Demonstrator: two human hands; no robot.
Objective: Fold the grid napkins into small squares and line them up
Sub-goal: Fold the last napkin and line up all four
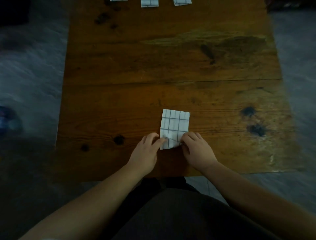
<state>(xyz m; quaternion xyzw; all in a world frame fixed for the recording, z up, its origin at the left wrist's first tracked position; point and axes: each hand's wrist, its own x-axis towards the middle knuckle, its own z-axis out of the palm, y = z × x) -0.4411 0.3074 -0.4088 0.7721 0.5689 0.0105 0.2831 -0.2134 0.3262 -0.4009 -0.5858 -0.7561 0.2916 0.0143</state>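
Observation:
A white napkin with a dark grid (174, 125) lies folded into a narrow rectangle near the front of the wooden table (171, 68). My left hand (147, 152) pinches its near left corner, and my right hand (196, 149) pinches its near right corner. The near edge is crumpled and slightly lifted between my fingers. At the far edge of the table, three folded grid napkins lie in a row: one at the left (118, 0), one in the middle (149, 3), one at the right (182, 2), all cut off by the frame's top.
Dark knots and stains mark the tabletop, with a cluster at the far left (104, 18). The table's front edge runs just behind my wrists. Grey floor surrounds the table, and a blurred bluish object (7, 120) sits on the floor at the left.

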